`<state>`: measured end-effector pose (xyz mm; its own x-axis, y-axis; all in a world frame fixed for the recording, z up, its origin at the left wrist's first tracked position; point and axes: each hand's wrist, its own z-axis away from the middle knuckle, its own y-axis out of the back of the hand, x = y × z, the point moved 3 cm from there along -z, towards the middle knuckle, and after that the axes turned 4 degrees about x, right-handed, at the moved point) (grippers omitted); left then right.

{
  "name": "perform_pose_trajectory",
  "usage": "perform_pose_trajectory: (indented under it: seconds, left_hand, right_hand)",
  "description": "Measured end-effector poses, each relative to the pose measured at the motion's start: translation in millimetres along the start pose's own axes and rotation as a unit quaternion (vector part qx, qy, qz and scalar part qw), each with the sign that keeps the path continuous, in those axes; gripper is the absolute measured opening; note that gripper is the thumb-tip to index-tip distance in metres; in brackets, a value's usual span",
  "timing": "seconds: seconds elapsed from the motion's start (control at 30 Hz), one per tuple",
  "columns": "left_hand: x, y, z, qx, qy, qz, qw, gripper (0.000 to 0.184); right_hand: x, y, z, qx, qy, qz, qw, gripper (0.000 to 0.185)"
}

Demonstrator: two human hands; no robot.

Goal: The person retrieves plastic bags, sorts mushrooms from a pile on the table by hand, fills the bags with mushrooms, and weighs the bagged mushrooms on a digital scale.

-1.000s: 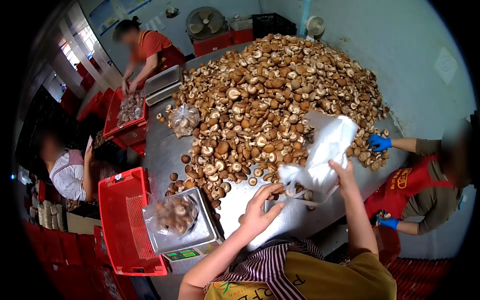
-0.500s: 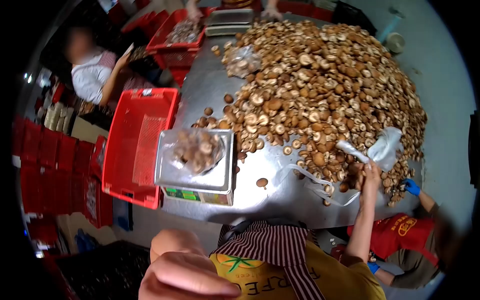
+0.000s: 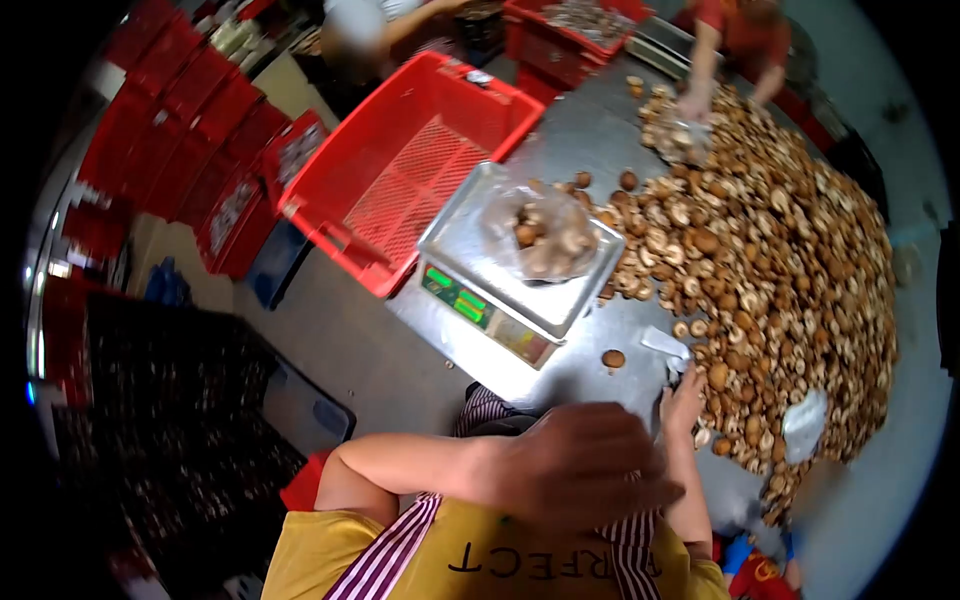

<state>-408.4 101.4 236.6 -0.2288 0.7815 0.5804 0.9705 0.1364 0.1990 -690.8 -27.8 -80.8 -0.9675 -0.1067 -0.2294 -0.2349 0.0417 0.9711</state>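
Left hand (image 3: 590, 465): raised before the chest, blurred, can't tell whether open or closed | Right hand (image 3: 682, 402): low over table (image 3: 575, 385), fingertips at white plastic (image 3: 665, 343), grip unclear | Scale (image 3: 470, 240): bears bagged mushrooms (image 3: 555, 240) | Mushroom heap (image 3: 780, 330): right of scale | Red crate (image 3: 420, 175): beside scale, left | Co-worker's hand (image 3: 695, 103): at clear bag (image 3: 685, 145), far end

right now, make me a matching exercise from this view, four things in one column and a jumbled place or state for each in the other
Things:
1. left hand
2. right hand
3. nearer bag of mushrooms
4. scale display

Places and states:
A. lit green
B. by the white plastic
C. in front of the yellow shirt
D. on the metal tray

Pairs: 1-C, 2-B, 3-D, 4-A
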Motion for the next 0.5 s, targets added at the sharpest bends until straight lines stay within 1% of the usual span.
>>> perform_pose_trajectory:
  seconds: [0.03, 0.07, 0.13, 0.17, 0.2, 0.33, 0.4, 0.43, 0.47, 0.5]
  left_hand:
    - [-8.1, 0.9, 10.1, -0.003, 0.041, -0.019, 0.999, 0.007]
    - [-11.2, 6.1, 19.6, 0.010, 0.046, -0.036, 0.998, 0.007]
    - [-24.1, 12.7, 37.5, -0.033, 0.193, 0.039, 0.980, 0.009]
    - [-25.9, 17.3, 46.2, -0.024, 0.208, 0.044, 0.977, 0.014]
    - [-27.4, 21.0, 54.7, -0.013, 0.208, 0.035, 0.977, 0.014]
    - [-36.0, 34.4, 80.8, 0.026, 0.227, 0.038, 0.973, 0.014]
    - [-40.5, 41.4, 90.9, 0.034, 0.281, 0.061, 0.957, 0.014]
    - [-41.6, 44.9, 96.3, 0.036, 0.277, 0.060, 0.958, 0.014]
    - [-45.0, 48.8, 102.9, 0.041, 0.302, 0.083, 0.949, 0.014]
    - [-50.8, 54.4, 106.8, 0.041, 0.321, 0.106, 0.940, 0.014]
  right_hand:
    - [-0.8, 1.3, -4.7, -0.005, -0.006, -0.003, 1.000, 0.064]
    - [-2.7, 3.2, -10.2, -0.008, -0.015, -0.006, 1.000, 0.059]
    - [7.0, -3.6, -17.7, 0.005, -0.003, 0.006, 1.000, 0.045]
    - [10.9, -4.5, -20.9, -0.009, -0.008, 0.002, 1.000, 0.036]
    - [14.6, -6.2, -24.0, -0.013, -0.017, -0.004, 1.000, 0.030]
    - [29.9, -17.5, -29.3, -0.009, -0.017, 0.026, 0.999, 0.035]
    - [38.6, -18.1, -25.5, 0.003, -0.021, 0.038, 0.999, 0.037]
    - [42.4, -18.1, -24.1, -0.008, -0.040, 0.023, 0.999, 0.039]
    - [44.6, -18.8, -24.7, -0.016, -0.062, 0.004, 0.998, 0.041]
    - [38.3, -14.8, -23.5, 0.000, -0.065, -0.002, 0.998, 0.041]
